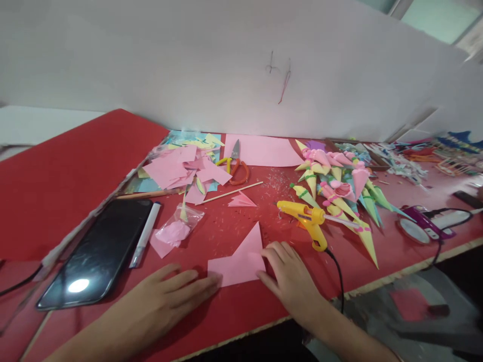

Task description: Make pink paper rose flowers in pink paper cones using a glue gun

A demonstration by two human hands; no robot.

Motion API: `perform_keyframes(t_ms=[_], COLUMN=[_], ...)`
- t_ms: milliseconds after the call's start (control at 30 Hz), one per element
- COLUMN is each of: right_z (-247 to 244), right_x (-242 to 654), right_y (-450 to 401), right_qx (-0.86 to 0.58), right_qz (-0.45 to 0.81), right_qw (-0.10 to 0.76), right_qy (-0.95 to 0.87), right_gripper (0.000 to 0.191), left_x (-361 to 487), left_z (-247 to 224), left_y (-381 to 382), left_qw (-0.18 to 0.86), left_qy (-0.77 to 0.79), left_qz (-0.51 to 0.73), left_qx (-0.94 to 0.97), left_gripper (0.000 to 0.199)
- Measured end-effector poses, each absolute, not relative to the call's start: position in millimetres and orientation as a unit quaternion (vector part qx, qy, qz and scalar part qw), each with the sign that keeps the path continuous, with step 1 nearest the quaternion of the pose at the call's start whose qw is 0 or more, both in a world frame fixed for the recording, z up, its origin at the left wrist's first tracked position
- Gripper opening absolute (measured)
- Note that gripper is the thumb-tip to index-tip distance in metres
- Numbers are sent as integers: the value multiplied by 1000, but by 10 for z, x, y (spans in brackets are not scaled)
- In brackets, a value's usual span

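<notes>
A folded sheet of pink paper (239, 267) lies on the red tabletop in front of me, with one pointed flap angled up at its upper right. My left hand (171, 294) lies flat with stretched fingers, its fingertips touching the sheet's lower left corner. At the right edge of the same sheet, the thumb and fingertips of my right hand (285, 269) rest on the paper, spread apart from each other. Beyond the sheet are a small folded pink paper piece (242, 200) and a thin wooden stick (229, 193).
A yellow glue gun (307, 218) with its cord lies to the right, near a pile of paper cones (339, 186). Scissors (236, 163) and pink paper scraps (177, 166) are at the back. On the left are a phone (101, 251), a marker (145, 235) and a plastic bag (180, 224).
</notes>
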State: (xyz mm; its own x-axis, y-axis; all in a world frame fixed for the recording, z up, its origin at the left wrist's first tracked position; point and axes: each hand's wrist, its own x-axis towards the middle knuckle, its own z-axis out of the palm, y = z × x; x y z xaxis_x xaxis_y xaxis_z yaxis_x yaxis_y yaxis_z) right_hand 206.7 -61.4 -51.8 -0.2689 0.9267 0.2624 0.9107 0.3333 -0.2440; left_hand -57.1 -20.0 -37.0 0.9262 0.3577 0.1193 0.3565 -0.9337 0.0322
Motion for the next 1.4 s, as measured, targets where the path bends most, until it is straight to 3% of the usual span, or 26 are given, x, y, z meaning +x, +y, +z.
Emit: perform_keyframes(t_ms=[200, 333, 433, 567, 833, 1200, 1400], right_z=[-509, -478, -463, -439, -408, -426, -364], right_x=[2222, 2117, 1922, 1767, 2017, 2337, 2354], right_y=[-703, -751, -746, -710, -763, -866, -765], right_qx=[-564, -460, -389, -398, -419, -477, -515], right_qz=[-65, -85, -14, 48, 81, -3, 38], right_qw=[218, 246, 201, 138, 153, 233, 285], right_qy=[-794, -849, -899, -905, -891, -847, -808], right_gripper=[26, 32, 29, 41, 31, 32, 26], left_x=[-652, -654, -634, -624, -808, -820, -810], left_z=[-394, -430, -420, -381, -522, -517, -499], left_y=[-179, -180, -184, -193, -196, -164, -130], left_qw=[6, 36, 35, 22, 39, 21, 35], left_qy=[162, 187, 181, 176, 187, 159, 156], left_qz=[44, 45, 48, 61, 41, 80, 70], left_qx=[986, 981, 982, 982, 981, 984, 985], left_gripper=[64, 64, 58, 55, 59, 56, 55])
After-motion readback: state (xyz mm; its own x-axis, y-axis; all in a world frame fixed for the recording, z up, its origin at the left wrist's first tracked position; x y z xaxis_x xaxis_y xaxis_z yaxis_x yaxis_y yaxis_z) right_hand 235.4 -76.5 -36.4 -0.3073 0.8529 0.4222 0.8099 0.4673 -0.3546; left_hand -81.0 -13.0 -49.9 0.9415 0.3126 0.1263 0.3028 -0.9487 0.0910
